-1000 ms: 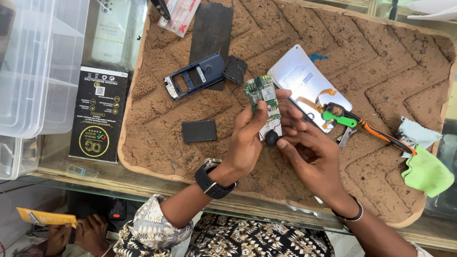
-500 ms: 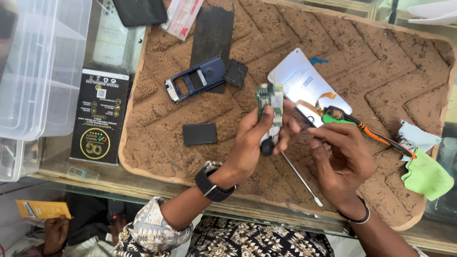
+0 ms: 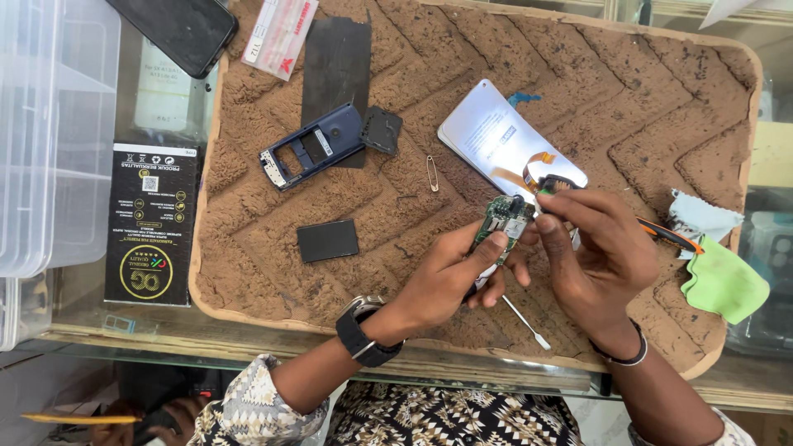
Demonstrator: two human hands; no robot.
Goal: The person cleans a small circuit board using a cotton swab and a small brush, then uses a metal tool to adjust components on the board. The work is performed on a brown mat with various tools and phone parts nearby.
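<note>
My left hand (image 3: 450,281) holds a small green circuit board (image 3: 505,220) upright above the brown mat (image 3: 661,107). The thumb and forefinger of my right hand (image 3: 599,252) pinch the board's upper right corner. A thin metal screwdriver shaft (image 3: 525,322) pokes out from under my left fingers, tip towards the mat's near edge; its handle is hidden. A black watch sits on my left wrist and a thin band on my right.
On the mat lie a blue phone housing (image 3: 310,149), a small black part (image 3: 382,130), a black battery (image 3: 328,240), a safety pin (image 3: 432,173), a white display panel (image 3: 496,136) and a black sheet (image 3: 334,62). A green cloth (image 3: 723,285) and an orange-handled tool (image 3: 669,235) lie at right. A black box (image 3: 153,223) and clear bins (image 3: 49,132) stand at left.
Both hands and the board have drifted right and towards me. My right hand, lower half a second ago, now pinches the board's top corner. The screwdriver shaft still hangs below.
</note>
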